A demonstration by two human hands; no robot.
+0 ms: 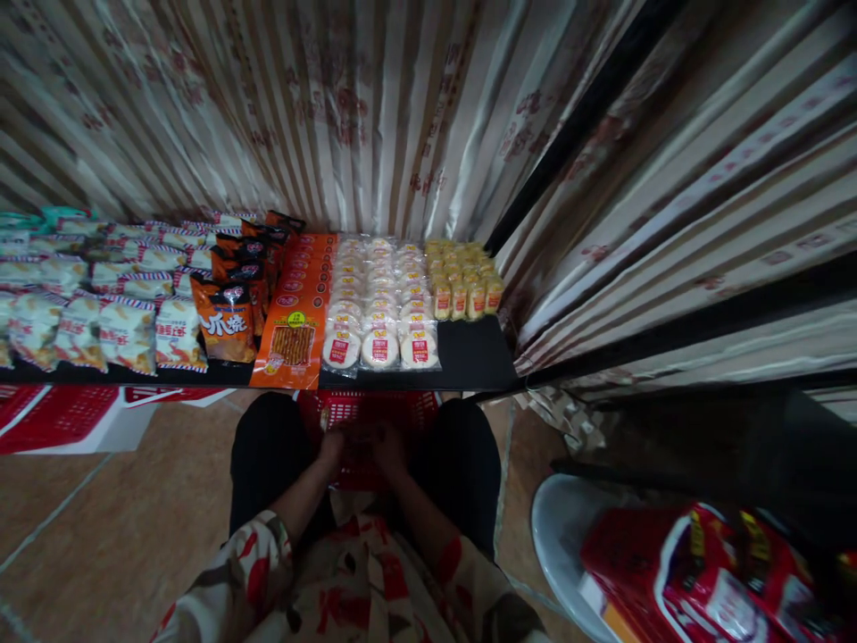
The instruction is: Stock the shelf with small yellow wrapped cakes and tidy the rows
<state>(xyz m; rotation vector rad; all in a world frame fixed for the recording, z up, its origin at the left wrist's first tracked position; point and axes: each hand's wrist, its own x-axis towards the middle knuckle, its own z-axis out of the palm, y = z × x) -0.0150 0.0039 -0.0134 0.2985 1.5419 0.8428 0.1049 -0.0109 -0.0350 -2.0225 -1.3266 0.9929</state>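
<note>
My left hand [333,444] and my right hand [387,449] are close together in deep shadow, above a red plastic basket [421,407] between my knees. Their fingers look curled toward each other, but what they hold is too dim to make out. A small pale-yellow thing [325,418] shows at the left hand's fingertips; its kind is unclear. Just beyond the basket, on a black shelf [478,353], lie rows of round white rice crackers in clear wrappers [379,346]. Beside them is an orange packet of pretzel sticks [289,344].
Left on the shelf stand orange snack bags [228,321] and several white snack bags [127,330]. Small yellow wrapped snacks [467,281] sit at the right. Red baskets [60,415] are below left. A grey-white tub [559,536] with red packages [710,572] is at lower right. Curtains [375,116] hang behind.
</note>
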